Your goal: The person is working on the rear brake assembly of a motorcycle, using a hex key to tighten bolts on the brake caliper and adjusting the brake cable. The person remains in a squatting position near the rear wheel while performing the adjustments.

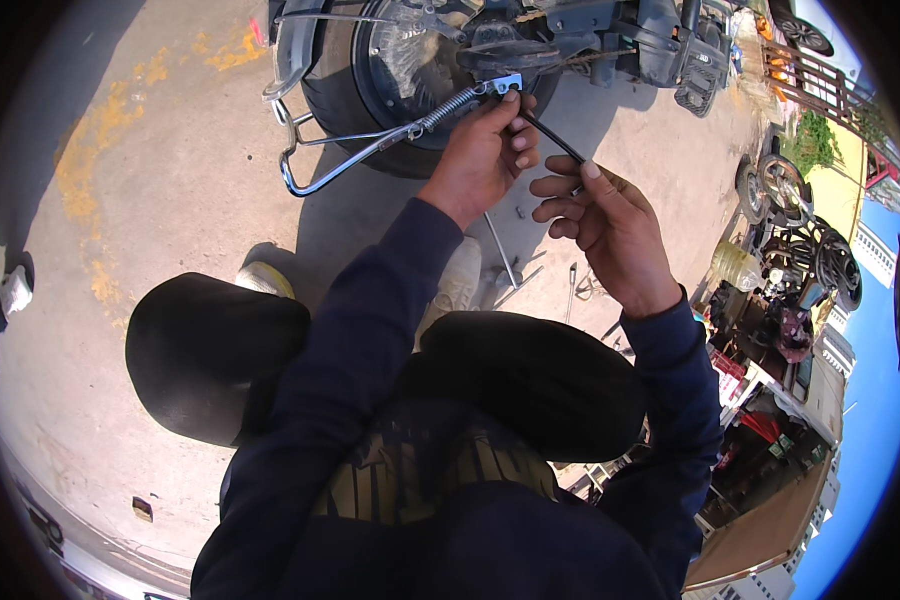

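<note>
I squat in front of a motorcycle rear wheel (370,80). My left hand (485,150) pinches the small metal bracket (507,83) at the end of a coil spring (445,108). That spring runs down-left to a chrome stand lever (330,165). A thin black rod (555,140) leaves the bracket toward my right hand (605,225), whose fingers close around its lower end. Both arms wear dark blue sleeves.
Concrete ground (160,200) with yellow paint marks spreads to the left. Loose metal tools (510,265) lie by my light shoes (460,285). More motorcycle wheels and parts (795,225) stand at the right, with a plastic bottle (738,265) and a shop front beyond.
</note>
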`<action>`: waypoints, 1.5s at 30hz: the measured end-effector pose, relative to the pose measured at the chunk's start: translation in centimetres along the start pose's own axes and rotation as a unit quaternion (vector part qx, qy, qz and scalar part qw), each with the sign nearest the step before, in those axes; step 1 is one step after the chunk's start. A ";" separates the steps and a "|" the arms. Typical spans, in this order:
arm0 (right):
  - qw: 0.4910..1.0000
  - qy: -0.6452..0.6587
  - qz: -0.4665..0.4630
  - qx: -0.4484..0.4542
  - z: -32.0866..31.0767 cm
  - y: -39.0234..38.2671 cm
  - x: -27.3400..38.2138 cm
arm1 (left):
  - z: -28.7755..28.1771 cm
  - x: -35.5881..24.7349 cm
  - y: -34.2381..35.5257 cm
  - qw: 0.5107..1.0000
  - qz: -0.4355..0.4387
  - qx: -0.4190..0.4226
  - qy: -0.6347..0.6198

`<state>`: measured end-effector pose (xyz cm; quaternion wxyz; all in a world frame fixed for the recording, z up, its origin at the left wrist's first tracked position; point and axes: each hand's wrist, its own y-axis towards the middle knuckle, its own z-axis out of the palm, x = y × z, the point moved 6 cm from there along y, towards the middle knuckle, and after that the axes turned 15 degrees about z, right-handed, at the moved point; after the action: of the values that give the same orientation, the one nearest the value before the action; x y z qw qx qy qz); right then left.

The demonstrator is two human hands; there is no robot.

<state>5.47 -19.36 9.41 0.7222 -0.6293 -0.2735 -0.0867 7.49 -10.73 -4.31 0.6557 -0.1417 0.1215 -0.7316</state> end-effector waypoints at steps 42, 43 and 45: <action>0.390 -0.859 -0.301 -0.142 5.8 -1.3 7.2 | 1.2 0.6 -0.9 0.996 0.025 -0.047 -0.069; 0.340 -0.875 -0.324 -0.118 5.5 -1.5 7.7 | 1.4 0.8 -1.0 0.997 0.020 -0.043 -0.064; 0.336 -0.842 -0.386 -0.170 5.2 -1.8 8.5 | 1.2 0.6 -0.5 0.998 0.023 -0.037 -0.047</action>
<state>10.24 -12.84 15.56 -0.1284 -0.3016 -0.9283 0.1754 7.41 -11.25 -2.93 0.6715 -0.1968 0.1207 -0.7041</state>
